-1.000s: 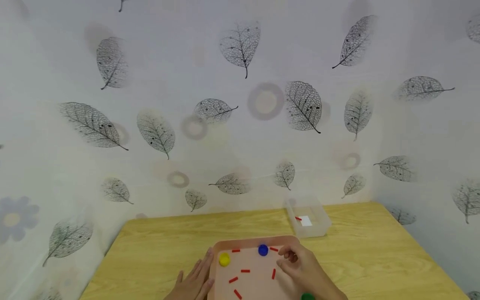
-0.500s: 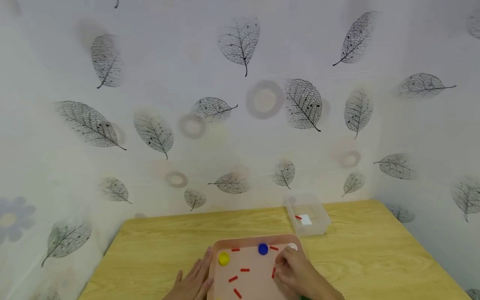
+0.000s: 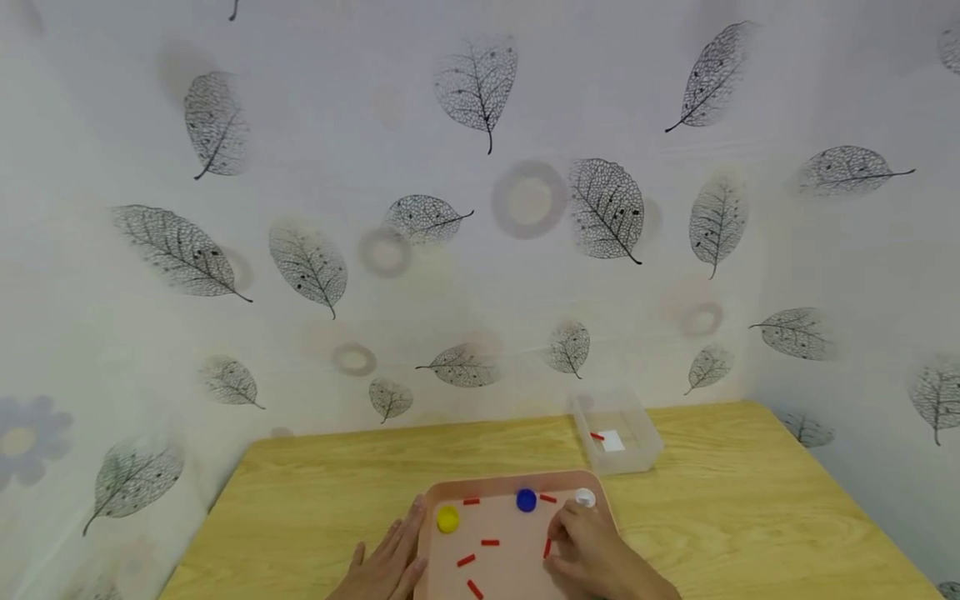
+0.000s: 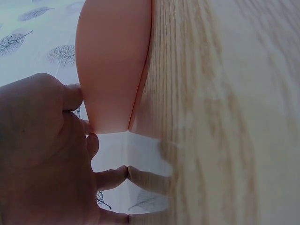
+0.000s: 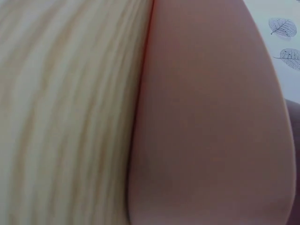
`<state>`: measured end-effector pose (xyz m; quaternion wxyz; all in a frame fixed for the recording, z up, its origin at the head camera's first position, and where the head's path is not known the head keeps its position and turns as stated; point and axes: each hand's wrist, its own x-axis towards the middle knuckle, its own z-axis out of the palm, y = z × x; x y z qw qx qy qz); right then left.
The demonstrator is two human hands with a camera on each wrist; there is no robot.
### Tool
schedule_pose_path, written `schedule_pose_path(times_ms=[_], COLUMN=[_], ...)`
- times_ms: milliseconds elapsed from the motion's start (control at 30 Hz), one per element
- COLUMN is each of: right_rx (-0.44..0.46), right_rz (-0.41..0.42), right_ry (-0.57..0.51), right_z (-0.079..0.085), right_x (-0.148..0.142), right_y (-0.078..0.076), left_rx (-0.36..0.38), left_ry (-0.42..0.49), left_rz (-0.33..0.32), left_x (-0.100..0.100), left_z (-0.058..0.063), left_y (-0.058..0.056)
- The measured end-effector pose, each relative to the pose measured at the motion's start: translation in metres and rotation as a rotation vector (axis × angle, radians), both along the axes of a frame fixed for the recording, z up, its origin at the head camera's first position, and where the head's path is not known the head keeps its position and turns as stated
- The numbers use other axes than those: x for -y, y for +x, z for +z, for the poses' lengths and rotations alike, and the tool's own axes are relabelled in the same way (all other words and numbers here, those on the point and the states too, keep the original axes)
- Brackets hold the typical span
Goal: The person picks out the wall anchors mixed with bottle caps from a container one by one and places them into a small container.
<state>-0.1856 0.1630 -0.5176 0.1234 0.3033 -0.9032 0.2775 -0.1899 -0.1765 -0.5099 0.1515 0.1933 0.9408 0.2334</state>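
A pink tray stands on the table, with several short red sticks scattered in it. Flat on the tray's outer left side rests my left hand, fingers extended; in the left wrist view this hand touches the tray wall and its lower fingertips meet the tabletop. Inside the tray at right, my right hand has bent fingers, thumb and forefinger apart beside one upright-lying red stick. The right wrist view has mostly tray wall, with that hand's fingers hidden.
A yellow round cap-like piece, a blue one and a white one lie along the tray's far side. Behind it, a clear plastic box holds a red stick and a white square. A leaf-patterned wall bounds the table.
My right hand has come down and inward from near the tray's far right corner to the red stick, uncovering the white piece. The green piece at the bottom is now hidden. My left hand stays put.
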Motion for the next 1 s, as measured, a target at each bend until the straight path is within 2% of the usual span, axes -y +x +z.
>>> schedule_pose_path(times_ms=[200,333,433,667,800,1000], right_rx=[0.076,0.021,0.034,0.154,0.127,0.158], right_rz=[-0.014,-0.02,-0.031,-0.065,-0.052,0.002], right_ry=[-0.033,-0.023,-0.02,-0.019,-0.037,-0.136], right_z=[0.0,0.0,0.001,0.006,0.009,0.017], right_x=[0.002,0.005,0.007,0.008,0.006,0.0], right_y=[0.002,0.003,0.004,0.006,0.005,0.007], left_rx=[-0.024,-0.023,-0.014,-0.017,-0.007,-0.013], left_ry=[-0.013,-0.012,-0.013,-0.014,-0.013,-0.027], left_rz=[0.004,0.012,0.016,0.021,0.018,0.031], left_x=[-0.001,-0.001,-0.001,0.0,-0.001,-0.001], left_z=[-0.003,-0.003,-0.003,-0.002,0.0,-0.002], left_y=[-0.001,-0.001,-0.001,-0.001,-0.001,0.001])
